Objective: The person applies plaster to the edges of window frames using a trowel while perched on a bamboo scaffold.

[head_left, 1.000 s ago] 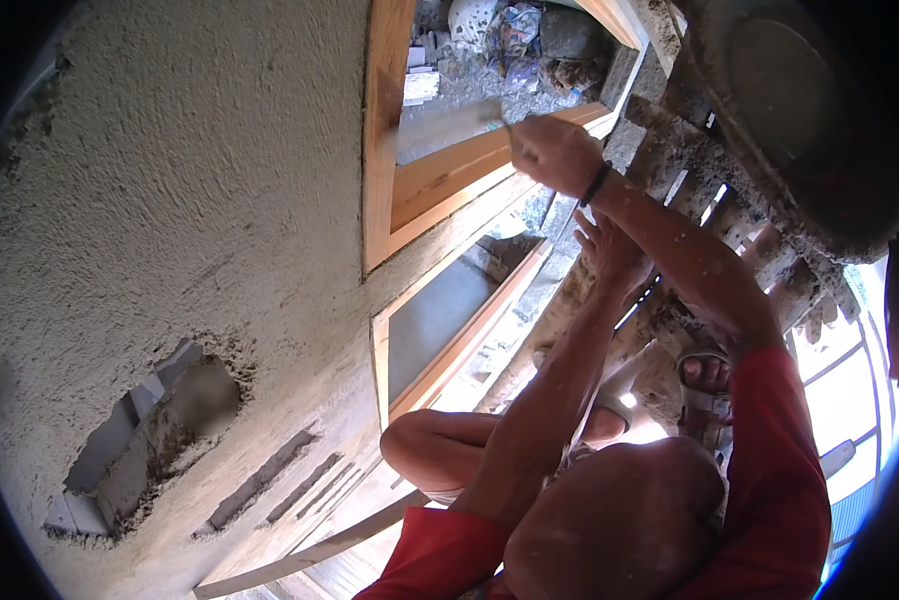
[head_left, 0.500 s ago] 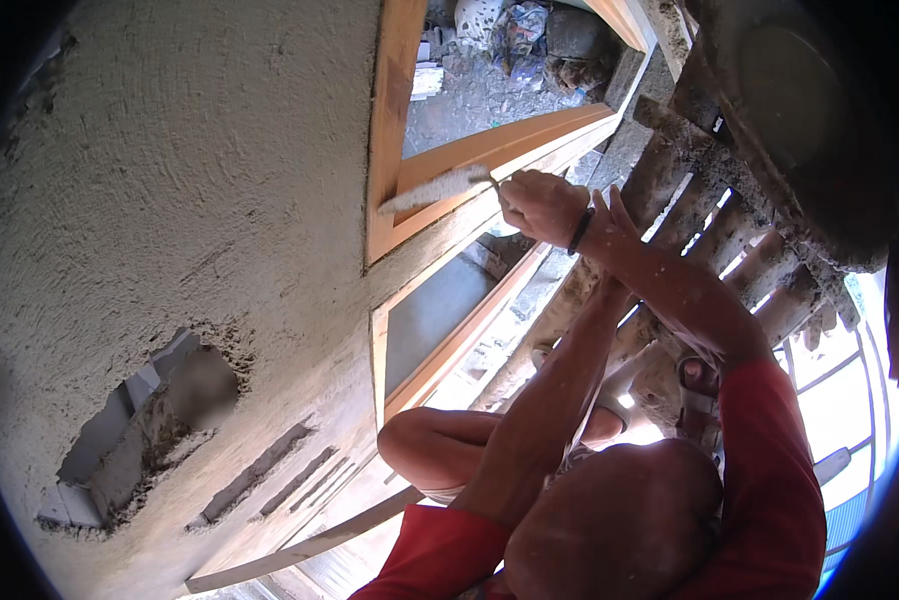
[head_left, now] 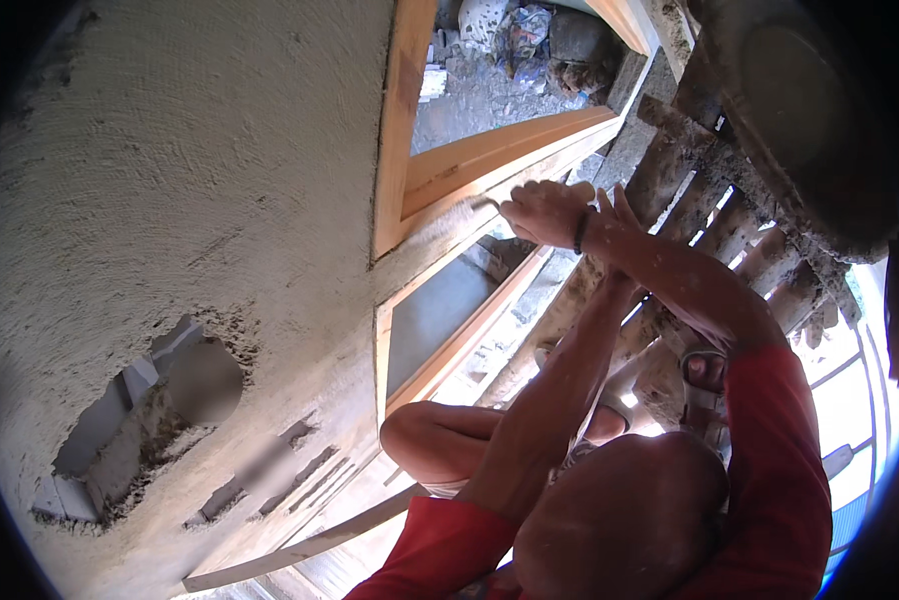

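My right hand [head_left: 547, 212], with a dark band on its wrist, is closed around the handle of a trowel [head_left: 488, 204]. The trowel's pale blade blends into the narrow plaster strip [head_left: 414, 258] below an orange-brown wooden window frame [head_left: 509, 152], so its outline is hard to make out. My left forearm passes beneath the right one. Most of my left hand [head_left: 619, 205] is hidden behind the right wrist; its visible fingers stick out, stretched and apart.
A rough plastered wall [head_left: 189, 180] with a ragged hole [head_left: 134, 420] fills the left. A second wooden frame [head_left: 459, 345] is lower down. Gapped planks [head_left: 689, 215] lie under me, with a mortar-crusted round basin [head_left: 789, 100] at the upper right. Rubble shows through the upper opening.
My right hand has shifted slightly and turned the trowel. Its blade has dropped from across the wooden frame's lower corner to the plaster strip below. My left hand has hardly moved.
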The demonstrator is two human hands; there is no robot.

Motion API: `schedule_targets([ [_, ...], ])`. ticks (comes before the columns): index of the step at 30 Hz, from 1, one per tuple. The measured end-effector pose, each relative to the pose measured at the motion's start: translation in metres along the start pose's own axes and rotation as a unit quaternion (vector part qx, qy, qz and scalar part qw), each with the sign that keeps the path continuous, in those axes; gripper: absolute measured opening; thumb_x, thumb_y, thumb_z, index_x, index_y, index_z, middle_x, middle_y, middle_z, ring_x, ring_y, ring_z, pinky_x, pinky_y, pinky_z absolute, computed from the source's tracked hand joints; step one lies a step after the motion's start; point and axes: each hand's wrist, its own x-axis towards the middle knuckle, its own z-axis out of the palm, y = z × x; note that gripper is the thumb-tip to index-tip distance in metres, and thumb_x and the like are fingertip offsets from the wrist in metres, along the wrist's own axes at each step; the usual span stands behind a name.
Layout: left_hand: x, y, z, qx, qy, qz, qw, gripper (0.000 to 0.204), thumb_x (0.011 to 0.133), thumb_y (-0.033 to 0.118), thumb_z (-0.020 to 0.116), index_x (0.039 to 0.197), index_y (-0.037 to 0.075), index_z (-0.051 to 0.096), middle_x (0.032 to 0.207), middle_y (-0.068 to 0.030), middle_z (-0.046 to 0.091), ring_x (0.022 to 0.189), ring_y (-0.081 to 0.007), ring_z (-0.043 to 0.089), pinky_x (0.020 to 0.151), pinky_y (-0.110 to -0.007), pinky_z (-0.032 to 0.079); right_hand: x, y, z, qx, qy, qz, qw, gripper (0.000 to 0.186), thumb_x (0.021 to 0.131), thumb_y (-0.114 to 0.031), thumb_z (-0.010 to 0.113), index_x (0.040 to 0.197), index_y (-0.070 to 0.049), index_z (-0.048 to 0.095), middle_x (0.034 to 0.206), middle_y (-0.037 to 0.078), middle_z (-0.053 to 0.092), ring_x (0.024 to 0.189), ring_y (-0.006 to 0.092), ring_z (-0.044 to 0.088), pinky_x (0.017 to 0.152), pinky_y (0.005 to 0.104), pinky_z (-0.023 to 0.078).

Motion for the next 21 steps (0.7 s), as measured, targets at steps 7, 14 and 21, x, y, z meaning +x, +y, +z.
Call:
schedule_targets([
  [7, 0.007, -0.009, 0.004, 0.03, -0.061, -0.034, 0.997, 0.114, 0.075, 0.065, 0.066, 0.154, 0.013, 0.004, 0.16, -0.018, 0.005, 0.143, -0.0511, 0.001, 0.113, -0.063, 0.008, 0.001, -0.041, -0.094, 0.298, 0.226, 0.269, 0.888, 0.025, 0.088, -0.022, 0.064, 0.096, -0.002, 0.051, 0.072, 0.015, 0.061, 0.065, 0.0327, 0.062, 0.059, 0.0422, 0.047],
  [14, 0.011, -0.006, -0.004, 0.074, -0.134, -0.068, 0.986, 0.116, 0.073, 0.065, 0.068, 0.154, 0.013, 0.003, 0.16, -0.0175, 0.005, 0.143, -0.0519, 0.002, 0.114, -0.063, 0.009, 0.016, -0.051, -0.187, 0.377, 0.264, 0.271, 0.845, 0.026, 0.089, -0.016, 0.06, 0.1, 0.003, 0.046, 0.068, 0.022, 0.059, 0.07, 0.0436, 0.062, 0.062, 0.0492, 0.048],
  [21, 0.011, 0.031, -0.027, 0.04, -0.169, -0.133, 0.976, 0.12, 0.071, 0.067, 0.07, 0.154, 0.013, 0.002, 0.159, -0.017, 0.005, 0.142, -0.0537, 0.002, 0.114, -0.063, 0.009, 0.045, -0.005, -0.265, 0.092, 0.271, 0.303, 0.909, 0.029, 0.088, -0.021, 0.059, 0.105, 0.0, 0.051, 0.077, 0.021, 0.065, 0.074, 0.0366, 0.067, 0.069, 0.048, 0.052],
])
